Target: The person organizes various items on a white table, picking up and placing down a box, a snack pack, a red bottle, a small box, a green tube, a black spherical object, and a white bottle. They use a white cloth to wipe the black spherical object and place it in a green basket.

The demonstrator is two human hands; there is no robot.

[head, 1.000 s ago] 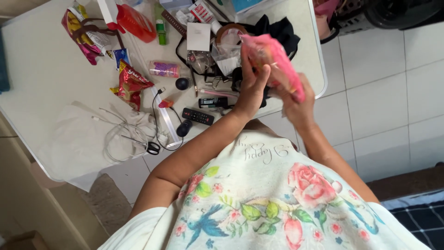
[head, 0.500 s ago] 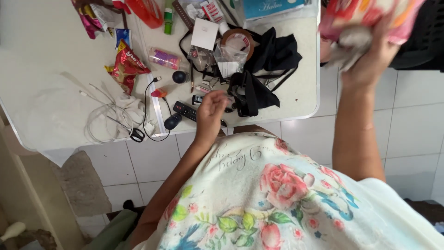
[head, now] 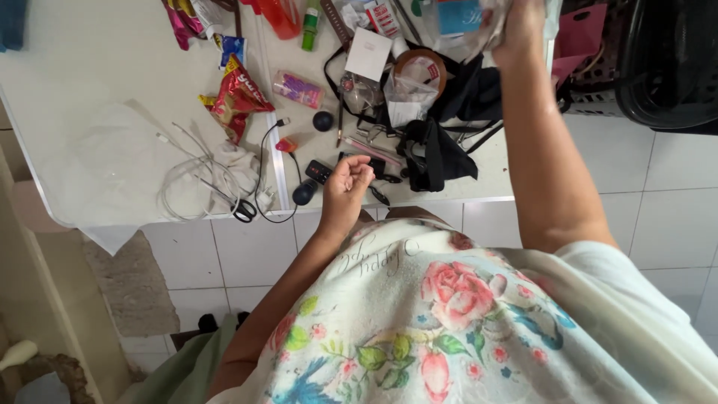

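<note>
Left hand (head: 348,179) hangs loosely curled, holding nothing, over the messy worktop (head: 90,97) near a black remote (head: 320,171); right hand (head: 520,26) fingers clutch a clear plastic bag (head: 486,22).

Snack bag (head: 238,97) left of tape roll (head: 420,69)

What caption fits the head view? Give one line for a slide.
Left hand curled over cluttered white table near black remote; right hand raised, gripping crumpled clear plastic.

right hand (head: 521,26) cut by top edge, fingers blurred | clear bag (head: 479,22) in it blurred, contents unreadable | left hand (head: 348,179) curled, grip unclear | bottle (head: 283,15) top cropped
</note>
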